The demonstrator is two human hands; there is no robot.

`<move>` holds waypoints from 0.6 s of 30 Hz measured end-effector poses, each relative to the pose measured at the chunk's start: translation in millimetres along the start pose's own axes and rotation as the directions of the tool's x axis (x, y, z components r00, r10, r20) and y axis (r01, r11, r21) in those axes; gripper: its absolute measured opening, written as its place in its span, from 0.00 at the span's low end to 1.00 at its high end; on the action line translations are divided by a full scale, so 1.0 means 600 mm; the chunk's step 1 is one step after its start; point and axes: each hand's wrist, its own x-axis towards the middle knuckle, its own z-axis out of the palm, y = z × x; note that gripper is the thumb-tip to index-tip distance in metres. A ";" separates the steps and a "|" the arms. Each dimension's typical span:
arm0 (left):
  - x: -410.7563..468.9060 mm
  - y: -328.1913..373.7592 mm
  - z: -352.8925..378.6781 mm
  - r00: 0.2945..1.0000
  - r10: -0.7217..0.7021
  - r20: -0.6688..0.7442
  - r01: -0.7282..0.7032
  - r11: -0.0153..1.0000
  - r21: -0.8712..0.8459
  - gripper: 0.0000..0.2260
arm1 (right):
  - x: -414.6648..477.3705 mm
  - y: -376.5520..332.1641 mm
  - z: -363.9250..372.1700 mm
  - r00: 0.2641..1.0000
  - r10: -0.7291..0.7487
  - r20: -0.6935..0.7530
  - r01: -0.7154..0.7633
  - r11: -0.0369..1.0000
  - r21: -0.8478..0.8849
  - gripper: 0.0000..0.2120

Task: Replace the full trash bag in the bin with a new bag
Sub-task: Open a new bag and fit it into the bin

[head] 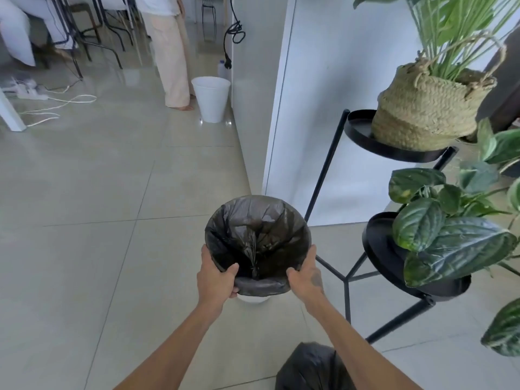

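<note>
A white bin [253,299] stands on the tiled floor in front of me, almost hidden by the new black bag [257,229] that lines it and is folded over its rim. My left hand [216,277] grips the near left part of the rim, thumb inside the bag. My right hand [305,274] grips the near right part of the rim the same way. A filled black trash bag [312,367] lies on the floor at the bottom edge, under my right forearm.
A black metal plant stand [349,277] with leafy pots and a woven basket [425,108] stands close on the right. A white wall corner [261,108] is behind the bin. Farther back are a second white bin [211,98], a standing person, chair legs and cables.
</note>
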 end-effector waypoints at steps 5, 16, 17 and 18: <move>0.055 0.000 0.038 1.000 -0.025 -0.001 0.025 1.000 -0.013 0.30 | 0.056 -0.001 0.001 0.998 0.005 -0.059 -0.003 1.000 0.028 0.42; 0.104 -0.012 0.048 0.996 -0.061 0.071 0.060 0.998 0.006 0.40 | 0.083 0.027 -0.004 0.998 0.019 0.057 -0.027 0.989 0.143 0.39; 0.099 -0.012 0.045 0.995 -0.076 0.062 0.076 0.997 0.010 0.44 | 0.072 0.029 -0.012 0.996 0.034 0.084 -0.044 0.992 0.122 0.42; 0.091 -0.014 0.043 0.995 -0.089 0.034 0.088 0.996 0.022 0.47 | 0.062 0.035 -0.019 0.994 0.035 0.103 -0.045 0.995 0.091 0.42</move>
